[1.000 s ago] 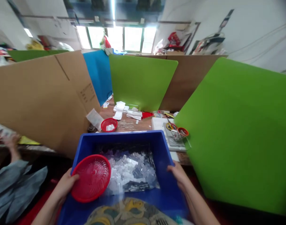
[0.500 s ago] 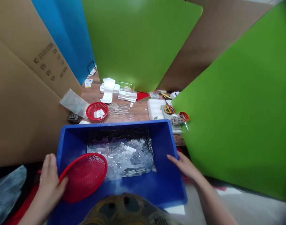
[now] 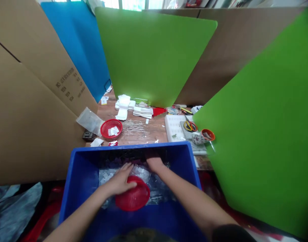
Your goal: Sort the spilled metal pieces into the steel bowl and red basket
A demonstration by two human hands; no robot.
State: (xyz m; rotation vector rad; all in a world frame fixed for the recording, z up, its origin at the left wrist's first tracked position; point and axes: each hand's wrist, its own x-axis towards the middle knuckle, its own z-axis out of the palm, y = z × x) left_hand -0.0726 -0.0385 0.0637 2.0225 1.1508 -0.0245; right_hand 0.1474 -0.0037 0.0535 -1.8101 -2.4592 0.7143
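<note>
Thumb over the inside and fingers spread past the rim, the left hand [image 3: 122, 181] appears to grasp the red basket [image 3: 133, 200], which is within the blue bin [image 3: 84, 174], beside and partly over the pale packets [image 3: 143, 174]. Whether the right hand [image 3: 154, 161] grasps anything cannot be told: its fingertips vanish into shadow and blur by the bin's far wall. From the head camera, the likeliest trouble is a spill or a snag: should the basket tip, anything in it could slide out among the loose packets, which look slick and light. A hurried push might also crumple packets against the bin's far wall, and the basket could slip if the thumb's hold is weak. Both forearms reach over the bin's near part and converge; the left palm faces down, while the right arm stretches farther, crossing the bin's right side. Beyond the bin's far rim, a second basket [image 3: 111, 128] stands on the table [image 3: 156, 130].
</note>
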